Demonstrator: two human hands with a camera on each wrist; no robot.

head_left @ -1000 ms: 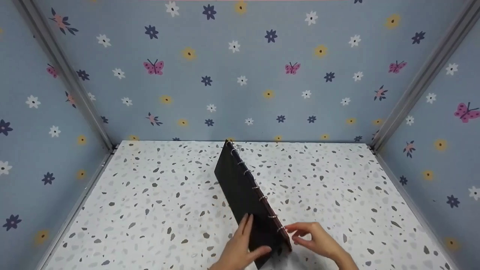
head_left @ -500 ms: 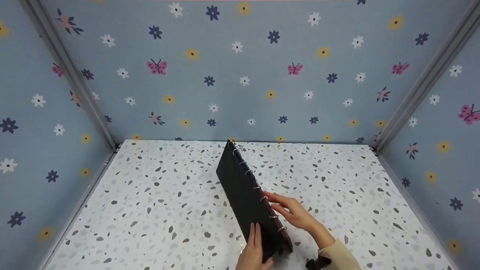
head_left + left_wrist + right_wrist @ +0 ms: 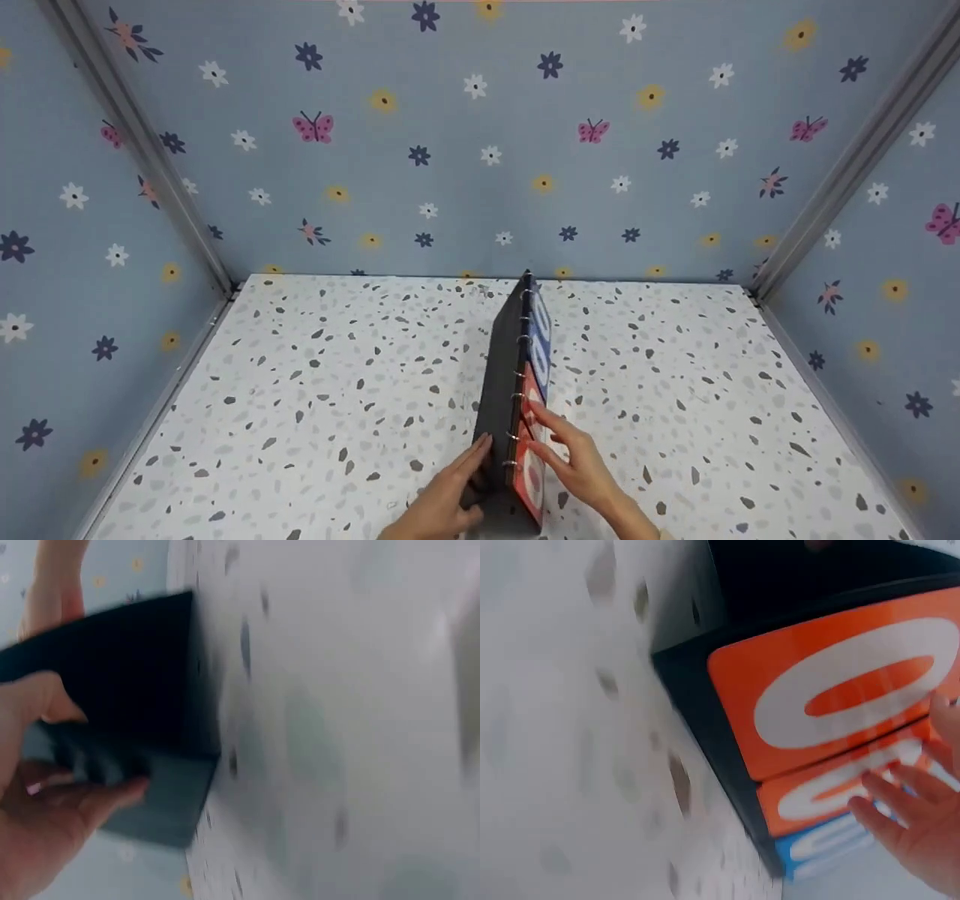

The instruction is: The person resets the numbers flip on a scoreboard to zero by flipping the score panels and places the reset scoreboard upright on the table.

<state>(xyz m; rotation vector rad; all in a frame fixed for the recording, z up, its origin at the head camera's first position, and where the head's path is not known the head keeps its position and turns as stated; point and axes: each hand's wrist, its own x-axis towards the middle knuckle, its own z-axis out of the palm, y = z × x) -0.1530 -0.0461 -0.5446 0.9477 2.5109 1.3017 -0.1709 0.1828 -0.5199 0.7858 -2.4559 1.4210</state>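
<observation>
A black flip scoreboard (image 3: 501, 375) stands tent-like on the table, its ring-bound spine running away from me. Red and blue cards with white zeros hang on its right face; a red card (image 3: 840, 690) fills much of the right wrist view. My left hand (image 3: 446, 495) grips the near end of the plain black panel (image 3: 161, 791), thumb on the inner side and fingers on the outer. My right hand (image 3: 581, 457) is at the red cards on the other face, fingers extended and slightly spread. Whether all its fingertips touch the cards cannot be told.
The speckled white table (image 3: 337, 360) extends on both sides of the scoreboard. A blue wall (image 3: 480, 187) with flowers and butterflies rises behind, with similar side panels and grey metal posts (image 3: 847, 142) at the corners.
The scoreboard has turned so its far end swings right, bringing the red and blue cards into view. My right hand moved up along the spine, then down onto the card side.
</observation>
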